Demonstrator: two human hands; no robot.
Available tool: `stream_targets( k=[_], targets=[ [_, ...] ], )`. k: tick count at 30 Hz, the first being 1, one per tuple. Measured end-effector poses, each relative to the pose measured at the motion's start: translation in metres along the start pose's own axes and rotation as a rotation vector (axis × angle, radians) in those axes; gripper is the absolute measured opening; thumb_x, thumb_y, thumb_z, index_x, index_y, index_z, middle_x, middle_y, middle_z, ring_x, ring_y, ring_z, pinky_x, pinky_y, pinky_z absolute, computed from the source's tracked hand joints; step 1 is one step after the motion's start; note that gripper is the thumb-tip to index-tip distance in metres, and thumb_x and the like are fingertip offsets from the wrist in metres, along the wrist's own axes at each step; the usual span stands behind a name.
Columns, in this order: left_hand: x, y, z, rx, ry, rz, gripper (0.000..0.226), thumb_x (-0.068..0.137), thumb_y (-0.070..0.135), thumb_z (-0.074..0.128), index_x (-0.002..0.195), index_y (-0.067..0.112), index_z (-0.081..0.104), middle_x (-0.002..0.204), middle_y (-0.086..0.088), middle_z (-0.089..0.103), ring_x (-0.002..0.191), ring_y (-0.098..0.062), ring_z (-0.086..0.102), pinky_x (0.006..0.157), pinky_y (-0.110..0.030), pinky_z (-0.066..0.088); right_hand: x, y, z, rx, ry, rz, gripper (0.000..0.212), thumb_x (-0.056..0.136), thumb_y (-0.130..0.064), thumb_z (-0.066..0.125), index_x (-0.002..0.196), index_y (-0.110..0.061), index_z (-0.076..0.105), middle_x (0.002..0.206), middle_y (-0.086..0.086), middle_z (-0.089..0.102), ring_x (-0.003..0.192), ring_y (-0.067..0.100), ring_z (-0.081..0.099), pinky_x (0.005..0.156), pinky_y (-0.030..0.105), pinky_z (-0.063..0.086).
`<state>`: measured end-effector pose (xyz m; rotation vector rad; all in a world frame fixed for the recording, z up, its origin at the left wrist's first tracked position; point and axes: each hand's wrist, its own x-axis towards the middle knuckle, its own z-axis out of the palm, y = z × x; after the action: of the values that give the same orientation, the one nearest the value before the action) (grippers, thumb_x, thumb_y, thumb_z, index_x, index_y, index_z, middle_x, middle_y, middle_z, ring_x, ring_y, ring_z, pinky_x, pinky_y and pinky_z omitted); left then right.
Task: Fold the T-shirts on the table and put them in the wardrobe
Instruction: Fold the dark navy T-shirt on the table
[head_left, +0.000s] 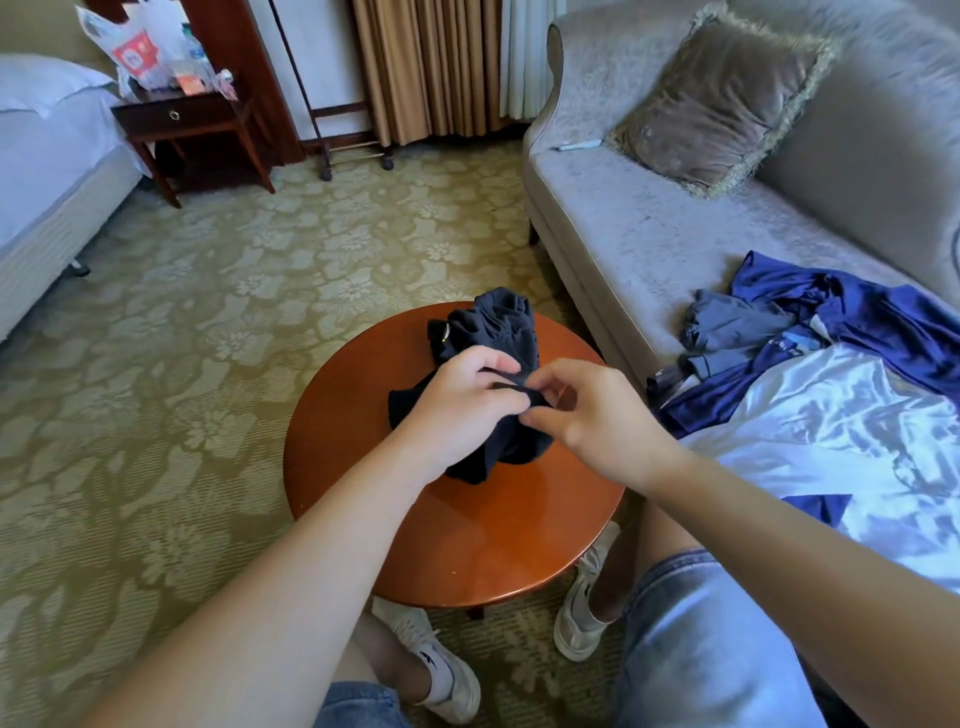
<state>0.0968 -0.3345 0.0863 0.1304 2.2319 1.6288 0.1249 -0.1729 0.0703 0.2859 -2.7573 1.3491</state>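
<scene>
Navy shirt (493, 322) is clutched by left hand (462, 397), pinched by right hand (589, 413); its bulk lies at 12 o'clock from the grip.

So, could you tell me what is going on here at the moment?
A seated person is working on a dark T-shirt bunched up on the round wooden table. The left hand grips the cloth and the right hand pinches an edge beside it. It is not folded yet; more clothes lie on the sofa.
</scene>
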Motion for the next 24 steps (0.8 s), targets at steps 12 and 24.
stream_targets(
  k=[12,24],
  targets=[
    [0.006,-0.036,-0.016,0.249,0.214,0.04,0.015,0.094,0.021,0.061,0.082,0.011,0.061,0.081,-0.009,0.067,0.077,-0.021,0.062,0.065,-0.028,0.045,0.059,-0.04,-0.018,0.104,0.1,0.009,0.012,0.089,-0.008,0.062,0.082,-0.018,0.057,0.07,0.001,0.061,0.065,0.019,0.06,0.071,0.042,0.053],
    [0.011,-0.002,-0.045,0.182,0.237,0.165,0.006,0.092,0.017,0.064,0.098,0.017,0.065,0.089,0.001,0.073,0.083,-0.013,0.07,0.072,-0.031,0.056,0.09,-0.059,-0.048,0.233,0.025,0.079,0.023,0.087,-0.017,0.071,0.084,0.005,0.069,0.065,0.006,0.055,0.055,0.012,0.046,0.055,0.025,0.038]
  ],
)
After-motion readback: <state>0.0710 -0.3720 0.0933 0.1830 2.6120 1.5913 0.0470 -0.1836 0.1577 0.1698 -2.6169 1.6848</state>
